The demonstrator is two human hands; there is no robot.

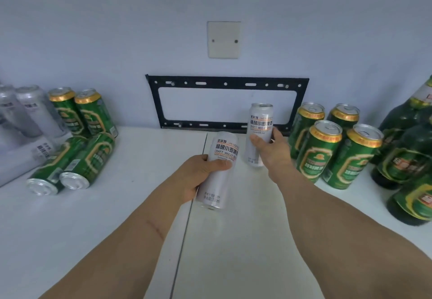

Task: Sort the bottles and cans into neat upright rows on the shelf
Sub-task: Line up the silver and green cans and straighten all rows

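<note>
White laminate forms the shelf surface we look down on, with a thin seam running up its middle. At the far left we see pale silver cans, some upright and at least one lying on its side, blurred at the frame edge. Just beside them stand two upright green cans with gold rims, and in front of those two more green cans lie on their sides, bases toward us.

Near the centre, the left hand grasps a tall white aluminium can printed "CRAFT WHEAT BEER", fingers wrapped round its middle; we cannot tell whether its base rests on the shelf. Just beyond it, the right hand grips a second white wheat-beer can from its right side, held upright.

Behind both, a black metal mounting bracket is fixed to the pale wall, under a blank white cover plate.

To the right stand four upright green gold-rimmed cans in two rows, touching one another. At the far right are dark green glass bottles with green labels.
</note>
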